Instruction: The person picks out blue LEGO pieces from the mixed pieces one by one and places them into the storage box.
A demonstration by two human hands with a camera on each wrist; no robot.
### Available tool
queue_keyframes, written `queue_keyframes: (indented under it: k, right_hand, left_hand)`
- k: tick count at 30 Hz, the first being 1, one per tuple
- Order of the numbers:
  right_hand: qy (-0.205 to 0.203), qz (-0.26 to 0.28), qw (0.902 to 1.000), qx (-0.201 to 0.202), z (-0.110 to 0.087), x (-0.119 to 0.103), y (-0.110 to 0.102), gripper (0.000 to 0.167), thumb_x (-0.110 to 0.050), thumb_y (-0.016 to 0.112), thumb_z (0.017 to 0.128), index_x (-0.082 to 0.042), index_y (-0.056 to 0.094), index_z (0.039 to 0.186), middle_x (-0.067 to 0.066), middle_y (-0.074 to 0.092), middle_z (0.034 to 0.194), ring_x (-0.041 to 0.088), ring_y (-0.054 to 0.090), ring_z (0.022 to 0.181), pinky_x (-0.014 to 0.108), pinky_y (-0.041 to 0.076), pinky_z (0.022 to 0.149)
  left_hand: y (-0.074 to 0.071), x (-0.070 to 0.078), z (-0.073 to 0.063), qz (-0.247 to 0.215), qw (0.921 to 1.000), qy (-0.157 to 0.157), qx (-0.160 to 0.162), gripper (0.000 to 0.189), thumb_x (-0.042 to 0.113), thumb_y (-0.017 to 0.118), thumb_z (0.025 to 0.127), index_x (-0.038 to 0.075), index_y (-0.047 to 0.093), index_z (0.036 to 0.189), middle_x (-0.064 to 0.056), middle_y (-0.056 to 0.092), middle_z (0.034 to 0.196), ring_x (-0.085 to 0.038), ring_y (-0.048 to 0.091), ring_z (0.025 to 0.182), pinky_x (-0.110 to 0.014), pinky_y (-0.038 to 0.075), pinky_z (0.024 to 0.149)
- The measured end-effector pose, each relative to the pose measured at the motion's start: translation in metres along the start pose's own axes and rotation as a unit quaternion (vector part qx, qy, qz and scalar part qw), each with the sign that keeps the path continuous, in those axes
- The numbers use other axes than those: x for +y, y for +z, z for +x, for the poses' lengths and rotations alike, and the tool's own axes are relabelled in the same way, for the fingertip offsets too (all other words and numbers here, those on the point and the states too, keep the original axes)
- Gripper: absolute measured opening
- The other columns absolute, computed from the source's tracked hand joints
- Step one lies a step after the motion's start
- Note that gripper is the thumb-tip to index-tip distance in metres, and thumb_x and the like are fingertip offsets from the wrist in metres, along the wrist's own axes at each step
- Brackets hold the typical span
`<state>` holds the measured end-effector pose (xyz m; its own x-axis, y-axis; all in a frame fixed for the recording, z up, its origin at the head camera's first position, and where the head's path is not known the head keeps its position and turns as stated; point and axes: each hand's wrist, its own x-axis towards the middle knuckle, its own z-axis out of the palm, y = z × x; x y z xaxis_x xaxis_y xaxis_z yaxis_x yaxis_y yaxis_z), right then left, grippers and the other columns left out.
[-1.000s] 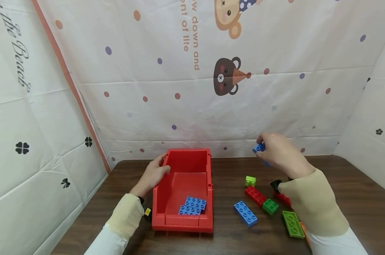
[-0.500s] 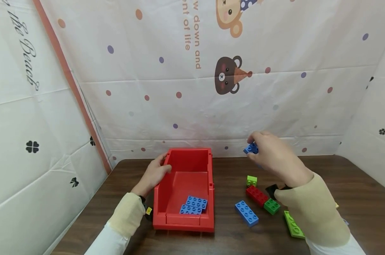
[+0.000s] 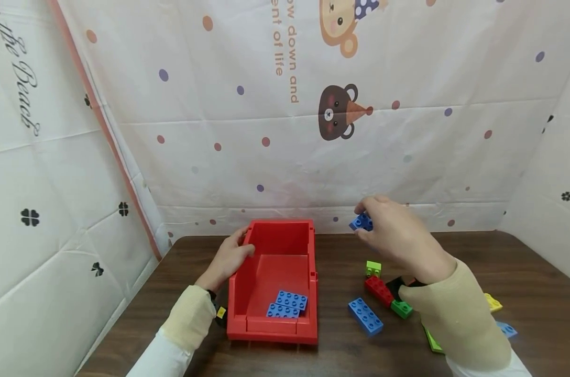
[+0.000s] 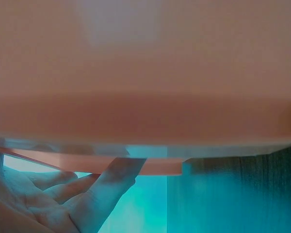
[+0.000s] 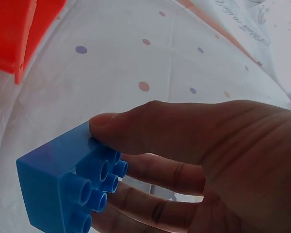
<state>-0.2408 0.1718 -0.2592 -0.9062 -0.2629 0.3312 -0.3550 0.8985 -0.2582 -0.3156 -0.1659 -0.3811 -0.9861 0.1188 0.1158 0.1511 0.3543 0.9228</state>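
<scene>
My left hand (image 3: 228,260) grips the left wall of a red box (image 3: 271,327), thumb over the rim and fingers outside. Two blue studded bricks (image 3: 291,300) lie inside the box at its near end. Right of the box and above the table, my right hand (image 3: 400,238) pinches a blue brick (image 3: 360,222) between thumb and fingers. Close up in the right wrist view, that blue brick (image 5: 51,174) has its studs facing the palm. The red box wall (image 4: 145,116) fills most of the left wrist view, hiding part of my left hand (image 4: 72,204).
On the brown table (image 3: 332,356) lie another blue brick (image 3: 365,317), a lime brick (image 3: 373,268), a red brick (image 3: 378,290) and a green brick (image 3: 401,309). Yellow (image 3: 492,302) and light-blue pieces (image 3: 506,329) show beyond my right sleeve. A white printed sheet (image 3: 209,173) hangs behind.
My right hand has moved left toward the box with the blue brick in its grip. The left hand stays on the box, and the bricks inside lie as before.
</scene>
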Motion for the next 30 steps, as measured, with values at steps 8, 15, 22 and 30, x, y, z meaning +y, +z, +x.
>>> queue_keyframes:
  k: [8,15,22,30]
  right_hand:
    - [-0.002,0.016,0.9999,0.003,0.007,-0.009,-0.001,0.042,-0.015,0.081,0.093,0.002,0.065,0.128,0.024,0.065,0.121,0.037,0.067,0.101,0.056,0.062,0.086]
    - [-0.001,0.034,0.9994,-0.01,0.015,-0.016,-0.004,0.039,-0.014,0.079,0.094,0.001,0.065,0.127,0.023,0.065,0.121,0.036,0.066,0.102,0.054,0.063,0.086]
    - [0.004,0.041,0.999,-0.018,0.02,-0.017,-0.005,0.04,-0.014,0.079,0.095,0.001,0.065,0.129,0.024,0.064,0.122,0.037,0.066,0.102,0.052,0.063,0.084]
    - [-0.015,0.067,0.9975,-0.018,0.021,-0.029,-0.001,0.039,-0.014,0.078,0.095,0.001,0.064,0.129,0.022,0.064,0.122,0.035,0.064,0.102,0.047,0.064,0.082]
  left_hand:
    - [0.004,-0.001,0.003,-0.006,0.9998,-0.016,0.009,0.069,0.007,0.058,0.097,0.011,0.037,0.163,-0.025,0.058,0.142,-0.046,0.071,0.106,-0.048,0.066,0.074]
    - [0.003,0.0,0.005,-0.011,0.9997,-0.018,0.012,0.07,0.008,0.06,0.096,0.011,0.038,0.162,-0.025,0.059,0.141,-0.047,0.07,0.106,-0.048,0.066,0.074]
    - [0.002,0.004,0.008,-0.006,0.9999,-0.013,0.009,0.069,0.007,0.059,0.096,0.01,0.038,0.162,-0.025,0.058,0.142,-0.046,0.07,0.107,-0.048,0.066,0.074]
    - [0.003,0.001,0.006,0.003,0.9999,0.004,0.014,0.069,0.007,0.055,0.096,0.008,0.037,0.164,-0.024,0.057,0.143,-0.04,0.07,0.103,-0.047,0.066,0.076]
